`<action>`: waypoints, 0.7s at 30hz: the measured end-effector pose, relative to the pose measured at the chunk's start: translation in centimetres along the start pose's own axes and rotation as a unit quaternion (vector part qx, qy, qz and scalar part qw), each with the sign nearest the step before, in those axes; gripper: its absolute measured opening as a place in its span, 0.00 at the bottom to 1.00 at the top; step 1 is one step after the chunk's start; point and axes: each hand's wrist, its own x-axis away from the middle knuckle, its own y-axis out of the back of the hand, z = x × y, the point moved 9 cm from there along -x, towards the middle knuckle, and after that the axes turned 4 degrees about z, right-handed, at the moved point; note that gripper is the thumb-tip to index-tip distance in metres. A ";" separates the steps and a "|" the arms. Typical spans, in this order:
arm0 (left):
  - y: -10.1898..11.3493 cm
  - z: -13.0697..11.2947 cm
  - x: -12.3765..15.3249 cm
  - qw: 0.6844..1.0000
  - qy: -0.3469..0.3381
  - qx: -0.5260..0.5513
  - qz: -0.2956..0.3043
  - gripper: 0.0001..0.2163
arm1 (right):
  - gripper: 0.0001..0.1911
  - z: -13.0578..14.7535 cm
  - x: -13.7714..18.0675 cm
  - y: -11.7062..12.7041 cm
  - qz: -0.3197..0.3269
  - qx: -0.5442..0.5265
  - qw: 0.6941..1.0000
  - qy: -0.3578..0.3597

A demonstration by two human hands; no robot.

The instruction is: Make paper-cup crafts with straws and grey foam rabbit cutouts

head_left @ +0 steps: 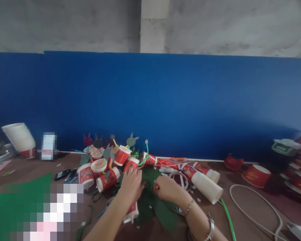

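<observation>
My left hand [131, 184] lies on a piece of dark green felt [163, 212] in the middle of the table, its fingers curled down against the fabric. My right hand [165, 188] is beside it, fingers bent in a loose fist on the same felt; a bracelet shows at the wrist. Just beyond the hands lies a heap of red-and-white paper cups [107, 174] with coloured straws and felt cut-outs stuck in them. One more red cup [131, 213] lies under my left forearm. Whether either hand pinches the felt is unclear.
A stack of white cups [207, 187] lies on its side to the right, near a white cable [256, 207] and a green tube [228, 219]. Red bowls [257, 174] stand far right. A green sheet [20, 201] lies at left, scissors [70, 175] and another cup stack [20, 139] behind it.
</observation>
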 end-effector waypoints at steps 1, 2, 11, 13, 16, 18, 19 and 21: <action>-0.1 -0.1 0.0 1.000 -0.006 0.001 0.000 0.16 | 0.12 -0.1 0.5 -0.7 0.012 0.013 1.000 -0.014; -0.2 -0.2 0.0 1.000 -0.012 0.000 -0.002 0.16 | 0.14 -0.1 0.8 -1.3 0.013 0.027 0.999 -0.029; -0.4 -0.6 0.0 0.999 -0.030 0.005 -0.026 0.12 | 0.15 0.2 -0.2 -3.7 0.037 0.064 0.992 -0.106; -0.5 -0.8 0.0 0.999 -0.037 0.012 -0.033 0.11 | 0.15 0.2 -0.1 -3.7 0.035 0.063 0.993 -0.097; -0.6 -1.2 -0.1 0.997 -0.057 0.027 -0.044 0.12 | 0.15 0.1 0.2 -3.6 0.026 0.059 0.995 -0.073; -0.6 -1.5 -0.1 0.995 -0.071 0.040 -0.049 0.13 | 0.16 0.0 0.4 -3.4 0.020 0.055 0.997 -0.057; -0.6 -1.7 -0.1 0.995 -0.078 0.047 -0.052 0.14 | 0.16 -0.1 0.5 -3.4 0.018 0.052 0.997 -0.050; -0.3 -2.0 0.0 0.992 -0.093 0.065 -0.058 0.15 | 0.17 -0.3 0.4 -3.5 0.015 0.047 0.998 -0.041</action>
